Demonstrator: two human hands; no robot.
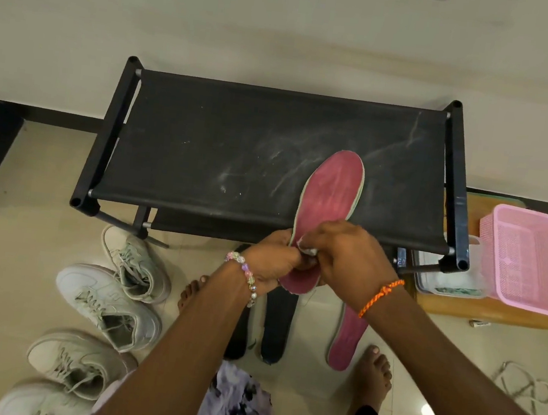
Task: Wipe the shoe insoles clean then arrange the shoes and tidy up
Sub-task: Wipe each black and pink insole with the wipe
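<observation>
A pink insole [331,193] is held up over the front edge of the black fabric shoe rack [237,154]. My left hand [273,259] grips its heel end from the left. My right hand [346,250] presses a small white wipe [307,248] against the insole near the heel. A second pink insole [346,340] lies on the floor between my feet and the rack. Two dark insoles [277,325] lie beside it, partly hidden by my left forearm. Several pale sneakers [109,304] stand in a column on the floor at the left.
A pink plastic basket [531,263] sits on a wooden board [494,312] to the right of the rack, with a clear container [446,280] beside it. Loose shoelaces [520,385] lie on the tiles at the right. My bare feet [371,385] stand close to the insoles.
</observation>
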